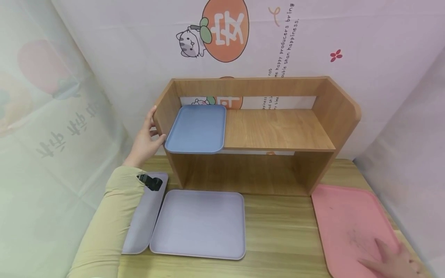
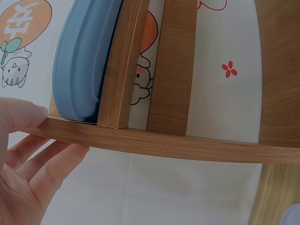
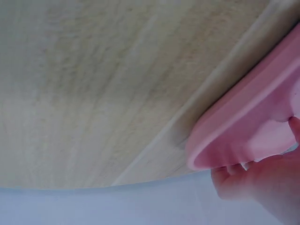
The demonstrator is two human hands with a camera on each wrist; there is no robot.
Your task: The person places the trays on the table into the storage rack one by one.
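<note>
A two-tier wooden shelf (image 1: 278, 127) stands on the table, and my left hand (image 1: 147, 139) grips the edge of its left side panel. In the left wrist view, the thumb of the left hand (image 2: 28, 159) lies on one side of that panel and the fingers on the other. Just inside the panel, a blue tray (image 1: 198, 129) lies on the upper tier. My right hand (image 1: 398, 260) holds a pink tray (image 1: 351, 224) by its rim at the lower right. In the right wrist view, its thumb is over the inside of the pink tray (image 3: 234, 131), fingers at the edge.
In front of the shelf, a pale lilac tray (image 1: 201, 224) lies flat on the wood-grain table (image 1: 278, 235). A second lilac tray (image 1: 139, 227) sits left of it, partly under my left sleeve. Printed white cloth (image 1: 132, 38) hangs behind and at both sides.
</note>
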